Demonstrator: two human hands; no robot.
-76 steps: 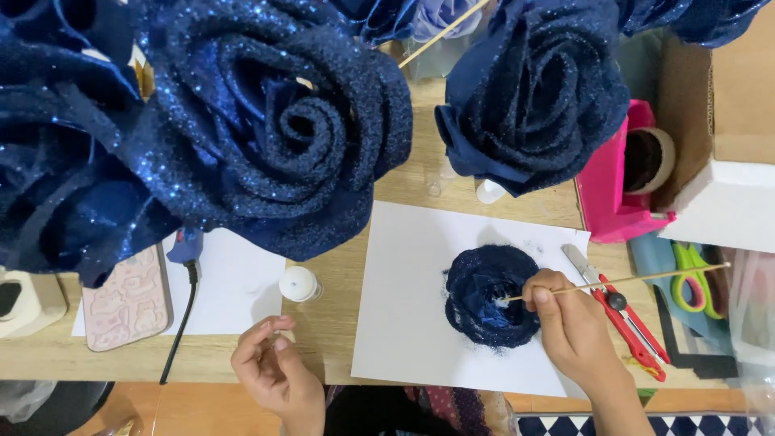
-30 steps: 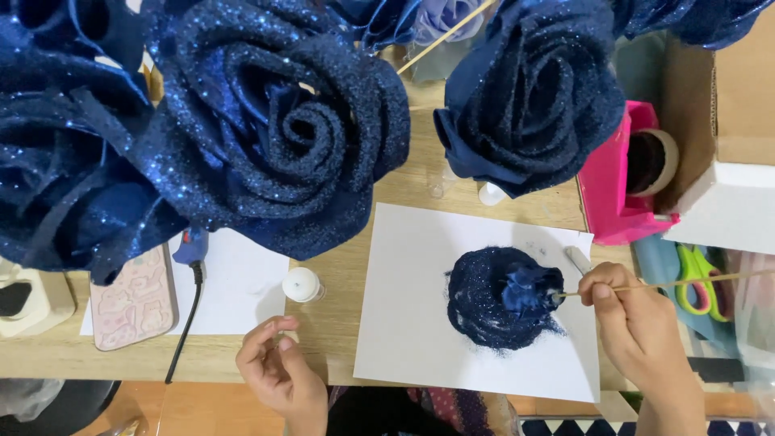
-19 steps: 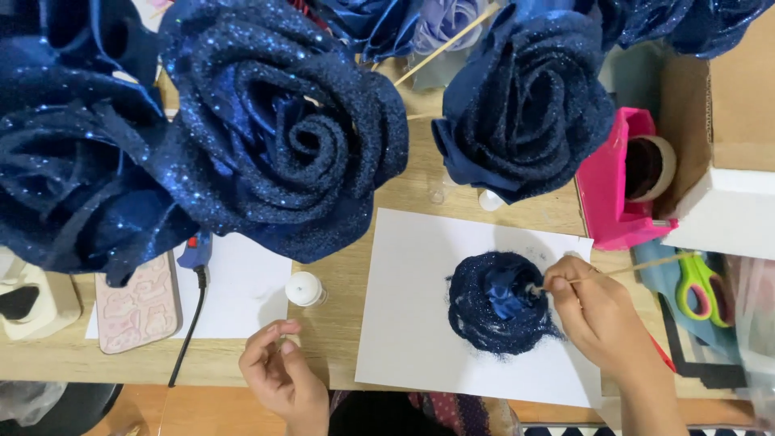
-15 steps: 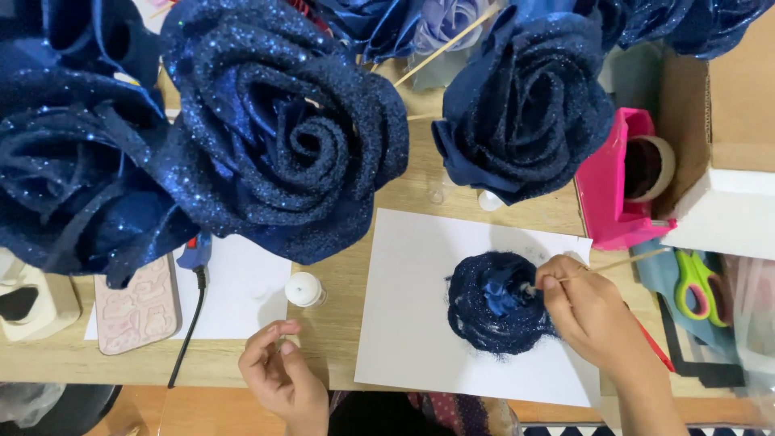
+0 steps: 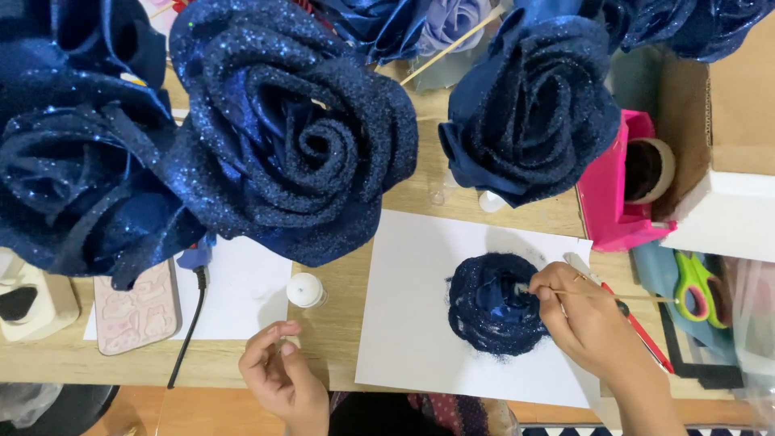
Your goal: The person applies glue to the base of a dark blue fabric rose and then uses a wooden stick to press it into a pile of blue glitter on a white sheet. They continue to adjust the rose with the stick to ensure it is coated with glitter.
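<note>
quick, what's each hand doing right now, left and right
Left hand: empty, fingers loosely curled, thumb touching fingertips.
Right hand: closed on a thin wooden stick, tip at the small blue glitter rose.

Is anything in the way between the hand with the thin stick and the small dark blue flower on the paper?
Nothing visible: the right hand holds a thin stick whose tip already reaches the small blue flower on the white paper.

A light wooden table (image 5: 347, 282) stands over an orange-brown floor (image 5: 202, 412), evenly lit.
</note>
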